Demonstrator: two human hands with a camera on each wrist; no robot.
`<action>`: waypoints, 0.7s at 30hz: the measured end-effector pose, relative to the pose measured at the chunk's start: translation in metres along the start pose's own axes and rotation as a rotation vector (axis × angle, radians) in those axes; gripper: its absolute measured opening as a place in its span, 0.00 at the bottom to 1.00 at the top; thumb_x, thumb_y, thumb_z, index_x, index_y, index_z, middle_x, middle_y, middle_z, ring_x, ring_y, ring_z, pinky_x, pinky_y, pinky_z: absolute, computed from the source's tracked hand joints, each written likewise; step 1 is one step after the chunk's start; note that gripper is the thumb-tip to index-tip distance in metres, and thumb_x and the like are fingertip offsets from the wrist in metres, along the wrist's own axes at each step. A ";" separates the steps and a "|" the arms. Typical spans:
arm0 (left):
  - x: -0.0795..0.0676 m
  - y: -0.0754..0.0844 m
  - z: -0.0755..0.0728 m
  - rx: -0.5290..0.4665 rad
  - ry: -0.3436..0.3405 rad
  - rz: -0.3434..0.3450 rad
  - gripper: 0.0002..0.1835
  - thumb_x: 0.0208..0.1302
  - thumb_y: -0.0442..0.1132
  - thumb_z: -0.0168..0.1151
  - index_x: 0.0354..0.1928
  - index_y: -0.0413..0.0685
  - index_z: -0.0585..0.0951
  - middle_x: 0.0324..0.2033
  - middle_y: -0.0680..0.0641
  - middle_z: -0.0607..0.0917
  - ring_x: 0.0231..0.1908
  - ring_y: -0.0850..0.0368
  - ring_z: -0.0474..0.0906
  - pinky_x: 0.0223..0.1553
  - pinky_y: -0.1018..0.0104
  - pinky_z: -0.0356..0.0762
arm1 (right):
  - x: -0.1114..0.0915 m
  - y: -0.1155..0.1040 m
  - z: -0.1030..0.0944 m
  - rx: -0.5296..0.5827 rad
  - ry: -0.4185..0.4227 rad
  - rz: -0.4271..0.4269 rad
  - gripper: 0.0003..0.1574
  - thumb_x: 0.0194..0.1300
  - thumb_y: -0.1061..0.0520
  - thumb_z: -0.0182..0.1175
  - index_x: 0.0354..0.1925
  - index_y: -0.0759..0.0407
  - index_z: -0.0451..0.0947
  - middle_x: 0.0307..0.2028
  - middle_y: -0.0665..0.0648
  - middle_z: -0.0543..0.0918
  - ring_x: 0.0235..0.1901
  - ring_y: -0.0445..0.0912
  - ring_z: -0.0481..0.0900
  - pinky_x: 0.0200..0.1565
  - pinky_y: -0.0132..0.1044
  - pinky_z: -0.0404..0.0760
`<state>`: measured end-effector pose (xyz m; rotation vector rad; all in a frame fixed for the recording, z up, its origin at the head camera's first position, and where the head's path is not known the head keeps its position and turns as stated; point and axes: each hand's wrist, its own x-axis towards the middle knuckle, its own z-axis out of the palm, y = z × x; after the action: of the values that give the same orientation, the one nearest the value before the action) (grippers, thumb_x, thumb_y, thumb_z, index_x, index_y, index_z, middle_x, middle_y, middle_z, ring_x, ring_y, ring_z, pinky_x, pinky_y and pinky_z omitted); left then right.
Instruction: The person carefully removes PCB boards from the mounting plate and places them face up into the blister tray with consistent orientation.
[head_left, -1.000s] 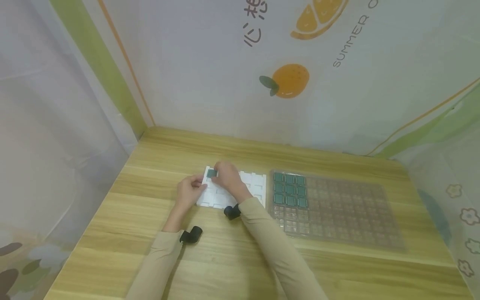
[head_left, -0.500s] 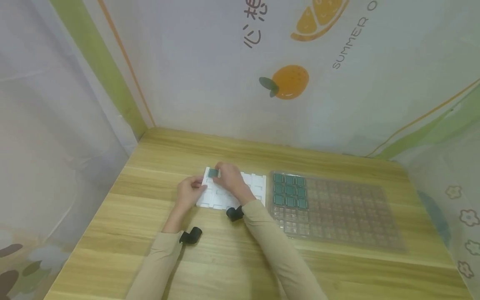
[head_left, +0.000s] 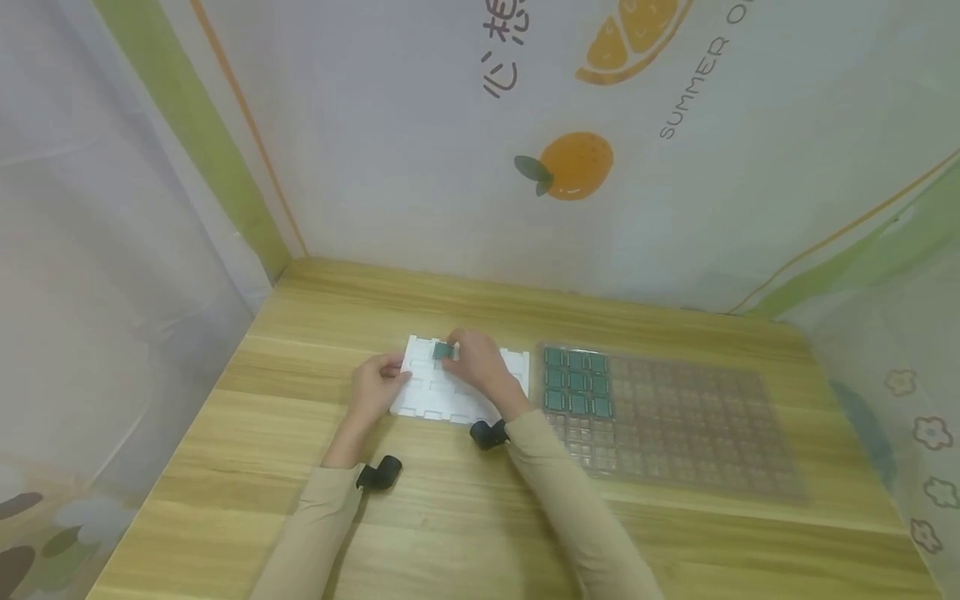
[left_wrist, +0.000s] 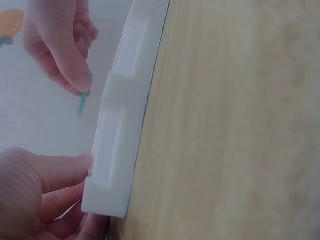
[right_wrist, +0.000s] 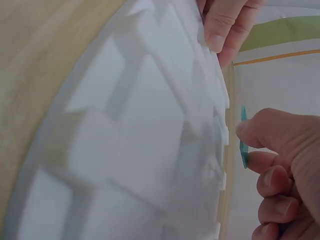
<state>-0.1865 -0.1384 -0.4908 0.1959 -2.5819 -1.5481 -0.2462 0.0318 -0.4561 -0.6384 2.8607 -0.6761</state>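
Note:
My right hand (head_left: 480, 364) pinches a small, thin, square green plate (head_left: 442, 351) between thumb and finger. The plate hangs over the far left part of a white slotted tray (head_left: 420, 402) in the head view. From the right wrist view, the green plate (right_wrist: 244, 137) stands nearly edge-on, apart from the white tray (right_wrist: 150, 115). My left hand (head_left: 377, 387) grips the tray's left edge, with the thumb (left_wrist: 70, 170) against the tray and the other fingers lower, partly hidden by it.
Right of the white tray lies a long clear plastic tray (head_left: 697, 425) with small compartments. Several green plates (head_left: 577, 381) fill its far left part. Both trays lie on a wood-grain table (head_left: 442, 517). A printed curtain (head_left: 412, 167) hangs behind the table.
My right hand has moved rightward with the green plate, away from the tray's far left corner. My left hand keeps its grip on the tray edge.

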 end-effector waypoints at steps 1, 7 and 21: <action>0.000 0.000 0.000 0.002 0.001 0.001 0.15 0.55 0.26 0.63 0.46 0.28 0.79 0.37 0.32 0.82 0.38 0.41 0.80 0.43 0.53 0.80 | -0.002 0.001 -0.001 0.002 -0.003 0.005 0.20 0.58 0.56 0.64 0.48 0.63 0.79 0.47 0.58 0.82 0.38 0.48 0.79 0.44 0.39 0.79; 0.000 0.000 0.001 0.016 0.004 -0.005 0.15 0.55 0.27 0.64 0.46 0.29 0.79 0.37 0.33 0.83 0.39 0.42 0.80 0.43 0.53 0.79 | -0.010 0.006 -0.007 0.016 0.009 -0.008 0.19 0.58 0.57 0.64 0.47 0.64 0.79 0.43 0.59 0.83 0.34 0.48 0.78 0.40 0.37 0.79; -0.001 0.000 0.000 0.024 -0.001 0.013 0.15 0.55 0.27 0.63 0.46 0.29 0.79 0.37 0.32 0.82 0.39 0.41 0.80 0.44 0.52 0.79 | -0.034 0.021 -0.020 0.043 0.071 0.004 0.19 0.56 0.56 0.66 0.44 0.65 0.80 0.16 0.48 0.68 0.16 0.38 0.60 0.18 0.27 0.60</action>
<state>-0.1858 -0.1382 -0.4906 0.1798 -2.5983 -1.5134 -0.2276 0.0711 -0.4467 -0.6148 2.9025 -0.7721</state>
